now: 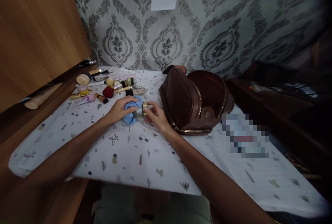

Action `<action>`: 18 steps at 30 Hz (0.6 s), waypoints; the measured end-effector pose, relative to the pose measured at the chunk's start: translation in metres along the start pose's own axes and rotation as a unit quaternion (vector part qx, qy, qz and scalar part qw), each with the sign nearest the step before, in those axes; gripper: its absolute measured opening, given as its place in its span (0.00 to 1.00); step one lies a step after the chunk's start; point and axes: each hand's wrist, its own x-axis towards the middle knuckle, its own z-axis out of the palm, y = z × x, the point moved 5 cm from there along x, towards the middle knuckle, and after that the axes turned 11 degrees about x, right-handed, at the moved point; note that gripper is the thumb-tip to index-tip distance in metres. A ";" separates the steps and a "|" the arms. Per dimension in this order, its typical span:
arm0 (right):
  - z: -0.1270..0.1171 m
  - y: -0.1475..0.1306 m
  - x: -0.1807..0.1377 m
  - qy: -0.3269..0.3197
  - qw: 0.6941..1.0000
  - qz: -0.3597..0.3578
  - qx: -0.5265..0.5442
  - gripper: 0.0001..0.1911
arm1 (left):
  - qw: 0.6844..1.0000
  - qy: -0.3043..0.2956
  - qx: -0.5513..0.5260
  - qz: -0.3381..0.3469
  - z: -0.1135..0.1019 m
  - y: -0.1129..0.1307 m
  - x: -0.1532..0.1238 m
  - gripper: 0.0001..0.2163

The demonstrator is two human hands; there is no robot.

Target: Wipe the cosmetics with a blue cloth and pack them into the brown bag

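My left hand (120,110) is closed on a crumpled blue cloth (130,117), which lies against a small pale bottle (139,111) with a gold cap. The fingers of my right hand (157,117) grip that gold cap (145,108). Between the two hands the bottle lies on its side, just over the patterned cloth on the table. Part of it is hidden by the blue cloth and my fingers. Just right of my right hand stands a brown leather bag (181,103), unzipped with its flap up.
Several cosmetics lie at the back left, among them a red round item (108,92), a gold tube (79,95) and a small brown bottle (101,98). A beige tube (43,96) rests on the wooden ledge. At right lies a blurred-out flat item (245,136). Wooden furniture (38,27) borders the left.
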 end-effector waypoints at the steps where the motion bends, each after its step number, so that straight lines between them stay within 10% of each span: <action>1: 0.000 0.000 0.000 0.002 1.000 -0.001 -0.004 0.27 | 1.000 0.000 0.014 0.018 0.000 0.002 -0.001 0.18; 7: -0.002 -0.003 0.001 0.003 1.000 0.013 -0.012 0.28 | 0.988 -0.058 0.116 0.085 0.015 0.003 -0.008 0.35; 18: 0.001 -0.008 -0.004 -0.012 1.000 0.010 0.015 0.29 | 0.997 -0.058 0.037 0.020 0.010 -0.006 -0.006 0.33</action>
